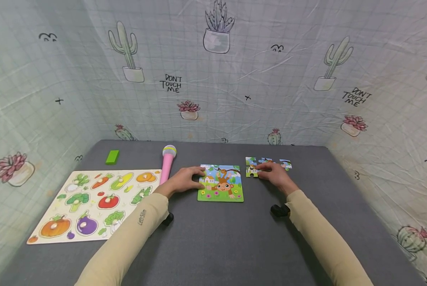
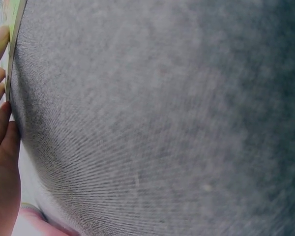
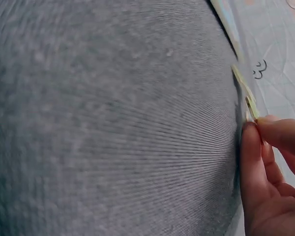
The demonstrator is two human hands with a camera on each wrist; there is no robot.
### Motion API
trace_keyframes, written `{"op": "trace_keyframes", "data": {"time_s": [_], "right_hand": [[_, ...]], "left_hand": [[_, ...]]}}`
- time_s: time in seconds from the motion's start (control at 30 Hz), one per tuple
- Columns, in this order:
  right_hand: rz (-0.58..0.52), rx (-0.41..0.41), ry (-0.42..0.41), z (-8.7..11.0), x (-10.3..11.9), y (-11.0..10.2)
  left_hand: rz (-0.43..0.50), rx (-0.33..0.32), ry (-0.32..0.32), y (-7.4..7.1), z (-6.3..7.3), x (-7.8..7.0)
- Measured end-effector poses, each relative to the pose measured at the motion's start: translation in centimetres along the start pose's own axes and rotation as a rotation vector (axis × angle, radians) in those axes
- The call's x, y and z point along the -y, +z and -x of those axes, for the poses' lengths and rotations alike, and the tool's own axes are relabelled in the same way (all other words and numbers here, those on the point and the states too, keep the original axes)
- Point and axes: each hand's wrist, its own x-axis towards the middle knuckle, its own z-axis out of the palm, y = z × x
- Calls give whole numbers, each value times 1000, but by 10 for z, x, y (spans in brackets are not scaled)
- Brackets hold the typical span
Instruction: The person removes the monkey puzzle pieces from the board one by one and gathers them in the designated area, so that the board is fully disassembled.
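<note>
While the left hand [image 1: 182, 180] has its thumb and fingers up against the left edge of a square monkey picture board [image 1: 221, 190], the right hand [image 1: 275, 173] is off to the board's right pinching a small puzzle piece [image 1: 251, 172]. So yeah, the right grip is thumb and finger on that piece, and the right wrist view shows its thin yellowish edge tilted up. Left grip looks loose, fingers just touching, not curled round anything. A few more loose pieces [image 1: 285, 163] sit right behind the right hand, partly blocked by it.

Rest of the gray table [image 1: 213, 242]: on the left there's a big vegetable board [image 1: 56, 198], partly under the left sleeve [image 1: 127, 238] from this angle, with a pink microphone [image 1: 168, 163] near its right edge and a green block [image 1: 112, 157] just behind it. Cactus-print cloth [image 1: 235, 123] hangs all round the back and sides.
</note>
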Motion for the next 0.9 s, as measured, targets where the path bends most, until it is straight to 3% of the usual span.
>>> {"op": "trace_keyframes", "data": {"time_s": [0.27,0.57,0.9], "right_hand": [[123,-44,-41,-4,-1,5],[225,-18,-91,-4,0,11],[259,-27,-84,-6,-2,12]], "left_hand": [[-12,3,13,0,-1,1],[-15,3,16,0,0,2],[-9,4,-1,0,0,0]]}}
